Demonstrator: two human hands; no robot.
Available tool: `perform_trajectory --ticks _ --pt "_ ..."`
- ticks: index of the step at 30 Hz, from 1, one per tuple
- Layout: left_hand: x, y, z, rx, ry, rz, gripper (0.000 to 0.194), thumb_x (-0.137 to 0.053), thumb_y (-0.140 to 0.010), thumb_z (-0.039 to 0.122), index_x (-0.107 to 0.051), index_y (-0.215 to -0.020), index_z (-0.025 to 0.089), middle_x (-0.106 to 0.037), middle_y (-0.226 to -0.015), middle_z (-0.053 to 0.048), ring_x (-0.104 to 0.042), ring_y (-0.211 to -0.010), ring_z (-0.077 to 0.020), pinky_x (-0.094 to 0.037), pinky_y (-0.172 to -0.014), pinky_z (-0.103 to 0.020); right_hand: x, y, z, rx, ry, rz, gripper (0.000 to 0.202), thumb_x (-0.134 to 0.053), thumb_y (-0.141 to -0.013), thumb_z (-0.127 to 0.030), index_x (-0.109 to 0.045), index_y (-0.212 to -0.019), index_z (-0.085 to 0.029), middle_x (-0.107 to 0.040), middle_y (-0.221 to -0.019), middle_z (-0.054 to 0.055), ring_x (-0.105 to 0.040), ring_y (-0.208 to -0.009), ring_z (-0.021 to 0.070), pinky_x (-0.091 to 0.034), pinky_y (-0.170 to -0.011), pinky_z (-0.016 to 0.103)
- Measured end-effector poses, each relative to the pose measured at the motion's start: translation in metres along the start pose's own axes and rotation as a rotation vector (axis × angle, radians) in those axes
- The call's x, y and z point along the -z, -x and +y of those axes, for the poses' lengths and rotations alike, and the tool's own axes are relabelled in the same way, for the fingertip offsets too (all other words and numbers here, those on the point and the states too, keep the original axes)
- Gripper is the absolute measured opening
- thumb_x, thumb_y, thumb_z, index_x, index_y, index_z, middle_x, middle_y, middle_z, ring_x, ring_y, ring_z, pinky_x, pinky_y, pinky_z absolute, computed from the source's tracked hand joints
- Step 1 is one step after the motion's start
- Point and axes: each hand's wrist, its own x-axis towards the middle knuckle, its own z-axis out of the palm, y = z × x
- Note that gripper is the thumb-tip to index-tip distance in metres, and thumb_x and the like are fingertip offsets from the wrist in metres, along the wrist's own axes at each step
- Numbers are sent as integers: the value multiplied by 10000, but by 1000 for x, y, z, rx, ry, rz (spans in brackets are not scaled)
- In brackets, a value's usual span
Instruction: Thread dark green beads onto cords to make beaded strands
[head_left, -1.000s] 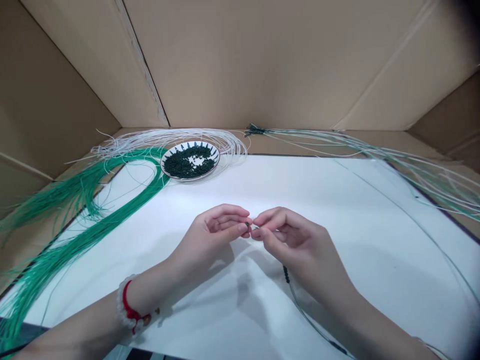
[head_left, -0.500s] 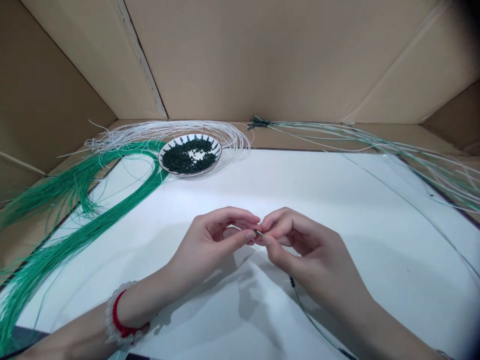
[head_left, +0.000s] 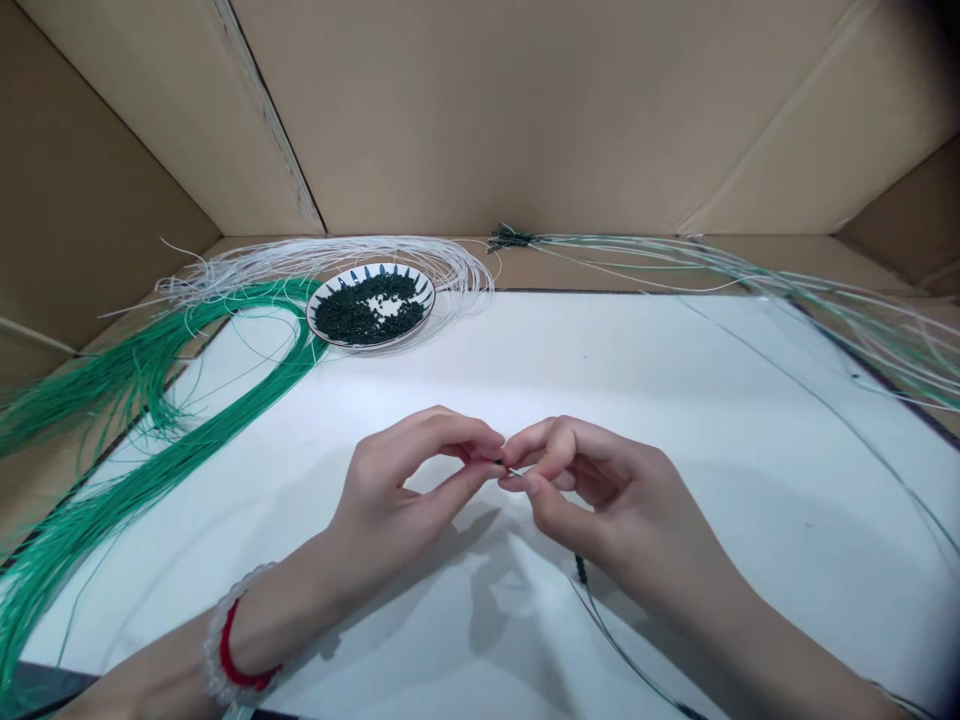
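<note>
My left hand (head_left: 420, 480) pinches a tiny dark bead (head_left: 499, 462) between thumb and index finger, just left of the other hand's fingertips. My right hand (head_left: 600, 490) is closed on the thin pale end of a cord (head_left: 516, 473), which points at the bead. Whether the cord passes through the bead is too small to tell. Below my right palm hangs a row of dark beads (head_left: 580, 569) on a green cord (head_left: 630, 661) that runs down to the bottom edge.
A patterned plate (head_left: 429, 312) of dark green beads stands at the back left. Beside it lie green strands (head_left: 187, 450) and white strands (head_left: 262, 262). Beaded cords (head_left: 512, 237) stretch along the back to the right. Cardboard walls (head_left: 525, 110) surround the white board (head_left: 750, 400).
My left hand's fingers have straightened slightly around the bead and shifted a little left. A second thin pale strand now shows below my right palm. The whole view has shifted slightly.
</note>
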Motion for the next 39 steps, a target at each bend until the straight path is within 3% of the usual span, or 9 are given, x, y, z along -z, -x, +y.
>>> perform_trajectory --ticks 7,18,26,35,39 --pt "1 -1 3 -136 -51 -17 167 -702 -850 4 -746 -938 139 -789 -841 -45 -694 -761 -124 -546 -731 -224 0 0 -3 -65 -19 1 180 -682 -736 -125 -582 -627 -227 -709 -806 -30 -680 -779 97 -555 -723 173" --pt "-2 1 3 17 12 -9 132 -707 -841 27 -747 -899 139 -772 -828 -40 -716 -734 -142 -557 -708 -250 0 -2 -2 -113 -57 5 190 -682 -701 -108 -570 -611 -232 -716 -836 -39 -690 -779 87 -548 -722 161" --pt "-3 1 2 12 3 -17 123 -695 -847 28 -740 -898 130 -765 -824 -53 -713 -735 -151 -556 -706 -268 0 -3 0 -165 -75 -13 196 -687 -697 -128 -543 -602 -222 -686 -863 -28 -673 -763 102 -510 -667 200" --pt "-3 0 2 -125 -98 -19 97 -678 -851 4 -739 -867 78 -761 -763 -81 -672 -694 -141 -528 -660 -248 8 -4 10 -114 -33 -134 220 -668 -810 -137 -533 -656 -218 -685 -927 -9 -655 -837 119 -519 -722 216" --pt "-3 -1 2 -152 -116 -21 96 -675 -857 10 -733 -880 84 -763 -763 -77 -673 -695 -140 -528 -662 -241 9 -6 12 -108 -20 -145 222 -658 -841 -174 -533 -664 -217 -699 -946 13 -651 -822 130 -514 -674 226"
